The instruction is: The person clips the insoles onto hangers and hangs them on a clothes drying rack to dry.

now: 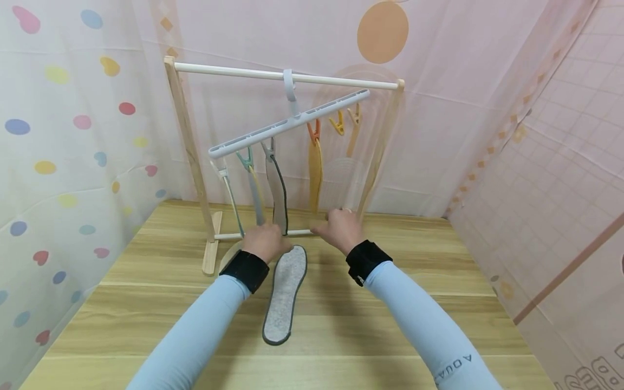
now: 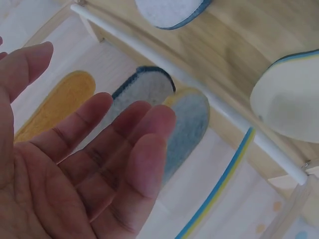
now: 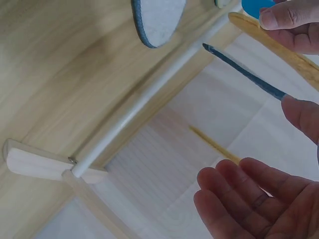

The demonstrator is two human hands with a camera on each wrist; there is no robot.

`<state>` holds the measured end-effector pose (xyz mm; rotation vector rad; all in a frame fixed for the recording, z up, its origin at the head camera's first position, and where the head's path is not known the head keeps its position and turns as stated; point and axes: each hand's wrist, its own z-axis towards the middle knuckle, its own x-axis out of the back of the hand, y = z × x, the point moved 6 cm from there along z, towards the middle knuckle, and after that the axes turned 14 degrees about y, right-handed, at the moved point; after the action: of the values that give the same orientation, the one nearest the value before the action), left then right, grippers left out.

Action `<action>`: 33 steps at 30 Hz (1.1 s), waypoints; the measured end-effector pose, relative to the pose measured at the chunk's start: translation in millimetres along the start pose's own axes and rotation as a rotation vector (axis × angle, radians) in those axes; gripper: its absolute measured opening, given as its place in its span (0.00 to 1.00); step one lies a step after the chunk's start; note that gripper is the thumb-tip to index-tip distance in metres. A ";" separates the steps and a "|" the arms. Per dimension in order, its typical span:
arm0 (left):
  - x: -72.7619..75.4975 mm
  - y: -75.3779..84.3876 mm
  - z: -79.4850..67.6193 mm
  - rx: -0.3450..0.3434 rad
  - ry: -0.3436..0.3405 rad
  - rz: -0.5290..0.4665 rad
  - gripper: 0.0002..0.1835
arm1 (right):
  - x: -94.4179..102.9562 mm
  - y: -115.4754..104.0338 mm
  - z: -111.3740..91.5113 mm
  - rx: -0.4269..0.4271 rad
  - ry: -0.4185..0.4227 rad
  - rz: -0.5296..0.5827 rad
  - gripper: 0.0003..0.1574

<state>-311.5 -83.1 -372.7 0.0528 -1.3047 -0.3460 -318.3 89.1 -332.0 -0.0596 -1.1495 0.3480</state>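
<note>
My left hand (image 1: 265, 242) is over the base of a small drying rack, palm bare and fingers loosely bent in the left wrist view. My right hand (image 1: 341, 230) is near the rack's lower bar, below a hanging yellow insole (image 1: 315, 176). Its fingers bend loosely around nothing in the right wrist view. Beside the left hand hang a grey insole (image 1: 277, 189) with a dark edge and a blue insole (image 1: 256, 196). A thin insole with a blue and yellow edge (image 2: 219, 186) hangs further left. On the table lies a grey felt insole (image 1: 286, 298), its toe close to the left hand.
A grey clip hanger (image 1: 258, 134) hangs tilted from the rack's white top bar (image 1: 229, 71). One yellow clip (image 1: 337, 123) bears nothing. A pale insole (image 2: 291, 97) lies on the table, partly behind the left hand in the head view. Patterned curtains (image 1: 88, 162) surround the wooden table.
</note>
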 end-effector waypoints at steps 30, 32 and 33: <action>-40.3 -8.6 -18.9 -0.027 -0.002 0.009 0.23 | -28.3 8.8 -31.6 -0.039 -0.186 -0.040 0.22; -40.4 -7.1 -20.7 -0.018 -0.018 0.011 0.23 | -29.9 9.3 -33.5 -0.039 -0.197 -0.037 0.23; -40.9 -6.4 -21.5 -0.014 -0.030 0.014 0.22 | -30.8 9.7 -34.5 -0.042 -0.202 -0.033 0.24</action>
<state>-301.5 -81.1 -418.2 0.0267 -1.3317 -0.3457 -300.6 93.5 -375.6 -0.0430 -1.3564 0.3052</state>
